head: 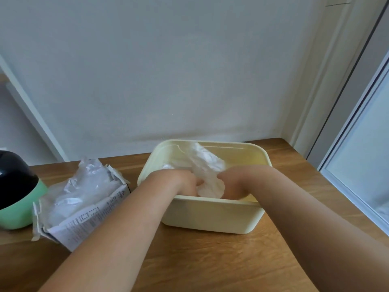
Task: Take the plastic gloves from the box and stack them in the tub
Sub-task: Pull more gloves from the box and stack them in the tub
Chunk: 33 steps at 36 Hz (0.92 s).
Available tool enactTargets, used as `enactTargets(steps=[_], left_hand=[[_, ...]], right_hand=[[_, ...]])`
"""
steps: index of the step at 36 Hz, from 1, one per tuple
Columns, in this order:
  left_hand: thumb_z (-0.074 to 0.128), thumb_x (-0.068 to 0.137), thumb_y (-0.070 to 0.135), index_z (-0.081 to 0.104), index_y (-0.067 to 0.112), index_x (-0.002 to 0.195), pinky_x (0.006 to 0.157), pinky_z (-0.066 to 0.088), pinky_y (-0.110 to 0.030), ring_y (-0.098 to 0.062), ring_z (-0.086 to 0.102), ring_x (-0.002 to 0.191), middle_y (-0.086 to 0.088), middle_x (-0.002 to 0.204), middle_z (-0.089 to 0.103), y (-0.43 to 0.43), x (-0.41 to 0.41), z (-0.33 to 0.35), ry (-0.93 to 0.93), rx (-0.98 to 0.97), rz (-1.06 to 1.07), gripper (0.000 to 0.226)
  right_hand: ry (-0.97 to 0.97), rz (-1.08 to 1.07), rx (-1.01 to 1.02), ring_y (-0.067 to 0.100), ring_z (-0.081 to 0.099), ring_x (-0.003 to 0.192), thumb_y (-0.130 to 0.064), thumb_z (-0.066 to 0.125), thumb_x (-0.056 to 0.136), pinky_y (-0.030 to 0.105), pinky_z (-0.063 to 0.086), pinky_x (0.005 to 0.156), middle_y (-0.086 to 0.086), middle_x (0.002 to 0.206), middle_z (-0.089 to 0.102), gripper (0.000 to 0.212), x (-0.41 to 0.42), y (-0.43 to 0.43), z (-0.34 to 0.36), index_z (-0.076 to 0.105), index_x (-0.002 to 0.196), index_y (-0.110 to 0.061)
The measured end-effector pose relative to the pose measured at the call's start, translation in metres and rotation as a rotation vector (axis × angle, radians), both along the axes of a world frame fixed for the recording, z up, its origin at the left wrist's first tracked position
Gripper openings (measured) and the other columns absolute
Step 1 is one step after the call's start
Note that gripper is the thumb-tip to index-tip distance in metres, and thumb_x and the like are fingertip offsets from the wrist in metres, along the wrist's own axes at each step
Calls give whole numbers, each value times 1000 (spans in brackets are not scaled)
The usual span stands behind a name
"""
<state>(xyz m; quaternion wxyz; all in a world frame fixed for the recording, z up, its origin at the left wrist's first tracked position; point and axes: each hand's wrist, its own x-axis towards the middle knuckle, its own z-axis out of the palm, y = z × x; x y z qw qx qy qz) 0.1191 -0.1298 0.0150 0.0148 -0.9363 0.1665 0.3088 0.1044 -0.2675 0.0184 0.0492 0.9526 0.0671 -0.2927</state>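
two bare hands, both lowered inside the tub (210, 217).
item 1: tub, cream plastic, rectangular with rounded corners, open-topped, standing on the wooden table (210, 262).
item 2: plastic gloves (207, 165), a crumpled white-translucent bunch inside the tub, running from its far wall down to its near wall, between the two hands.
item 3: left hand (185, 182), in the tub's left half, knuckles up, touching the left edge of the bunch; fingertips hidden, so whether it grips or only presses cannot be told.
item 4: right hand (233, 184), in the tub's right half, touching the bunch's right edge; fingers hidden behind the tub's near rim, grip likewise not discernible.
item 5: box (90, 216), printed card, torn open, lying just left of the tub, with clear film gloves (84, 186) bulging from its top.
item 6: round green-and-black container (14, 197), further left of the tub, beyond the box.
item 7: pale wall (168, 81), directly behind the tub.
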Motion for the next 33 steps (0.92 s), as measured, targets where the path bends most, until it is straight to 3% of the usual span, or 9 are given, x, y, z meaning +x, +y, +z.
enactTargets(steps=[2, 8, 11, 13, 15, 19, 23, 28, 33], left_hand=[[54, 95, 22, 38, 17, 144, 97, 40, -33, -24, 47, 125, -4, 141, 46, 0, -2, 2, 4, -12, 2, 52], [51, 97, 34, 45, 20, 141, 95, 38, -29, -21, 47, 127, -1, 144, 46, 6, -6, 0, -46, -125, 55, 46], [55, 92, 51, 51, 21, 136, 98, 40, -29, -18, 52, 123, 3, 134, 55, 15, -10, 4, -185, -269, 121, 54], [54, 88, 60, 62, 22, 118, 99, 44, -36, -17, 57, 111, 4, 113, 58, 25, -12, 8, -295, -314, 157, 49], [53, 88, 59, 66, 24, 102, 96, 46, -38, -14, 56, 104, 8, 109, 59, 37, -14, 14, -421, -353, 173, 41], [58, 91, 43, 71, 30, 96, 84, 46, -25, -6, 58, 97, 16, 101, 65, 60, -25, 24, -614, -614, 238, 19], [59, 93, 26, 72, 26, 101, 70, 36, 0, -2, 59, 88, 19, 92, 63, 87, -38, 25, -790, -823, 405, 16], [56, 95, 22, 63, 22, 122, 88, 40, -21, -10, 57, 108, 6, 122, 63, 133, -52, 16, -881, -733, 535, 28], [56, 93, 32, 54, 20, 132, 90, 44, -31, -19, 55, 114, -1, 130, 55, 175, -65, 1, -812, -467, 666, 41]], right_hand=[[92, -15, -38, 26, 42, 131, -43, 56, 89, 39, 36, 107, 4, 146, 42, 64, 4, -3, -5, 37, 145, -19], [75, -33, 25, 26, 38, 133, -44, 58, 88, 38, 33, 107, 3, 148, 38, 68, 9, -8, -4, 33, 147, -20], [-63, -38, 123, 24, 39, 133, -42, 61, 86, 35, 34, 106, 1, 148, 38, 71, 9, -8, 4, 32, 147, -20], [-196, -43, 174, 21, 42, 131, -43, 62, 85, 32, 36, 104, -2, 145, 42, 69, 7, -8, 11, 36, 144, -21], [-339, -24, 199, 17, 47, 126, -41, 60, 85, 30, 40, 101, -7, 140, 47, 61, 5, -8, 18, 42, 141, -26], [-469, -29, 435, 13, 51, 119, -33, 58, 88, 25, 40, 96, -8, 131, 55, 47, -4, 3, 34, 51, 133, -25], [-525, 25, 689, 12, 56, 104, -32, 58, 90, 19, 38, 84, -6, 117, 60, 37, -15, 37, 40, 57, 126, -21], [-522, 66, 928, 5, 55, 89, -27, 59, 90, 17, 41, 80, -11, 97, 59, 28, -18, 87, 32, 62, 117, -19], [-502, 159, 1056, 7, 58, 89, -19, 57, 92, 15, 43, 81, -3, 103, 68, 25, -17, 139, 21, 65, 115, -13]])
